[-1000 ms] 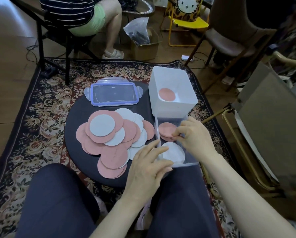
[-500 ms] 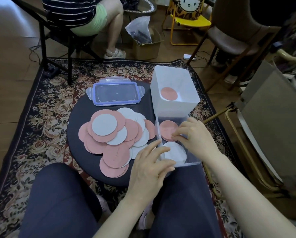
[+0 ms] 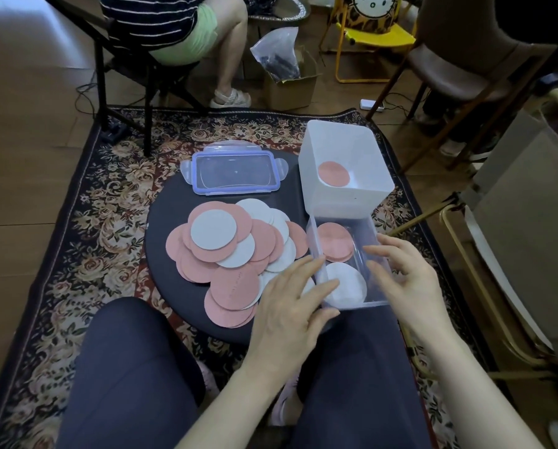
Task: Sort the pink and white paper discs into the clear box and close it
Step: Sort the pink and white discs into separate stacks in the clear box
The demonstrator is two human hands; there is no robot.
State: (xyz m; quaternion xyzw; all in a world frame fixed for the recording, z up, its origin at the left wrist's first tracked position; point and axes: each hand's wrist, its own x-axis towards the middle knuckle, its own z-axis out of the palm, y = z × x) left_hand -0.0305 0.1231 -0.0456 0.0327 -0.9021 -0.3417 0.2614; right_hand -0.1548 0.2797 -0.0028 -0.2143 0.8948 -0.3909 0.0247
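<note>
While your left hand steadies the clear box at its rim, your right hand hovers spread and empty over the sorted discs.

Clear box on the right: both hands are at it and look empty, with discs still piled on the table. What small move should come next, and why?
Probably the left hand should reach to the pile of discs and pick one. The clear box holds only a few pink discs and white discs, the lid lies apart, and neither hand holds a disc.
</note>
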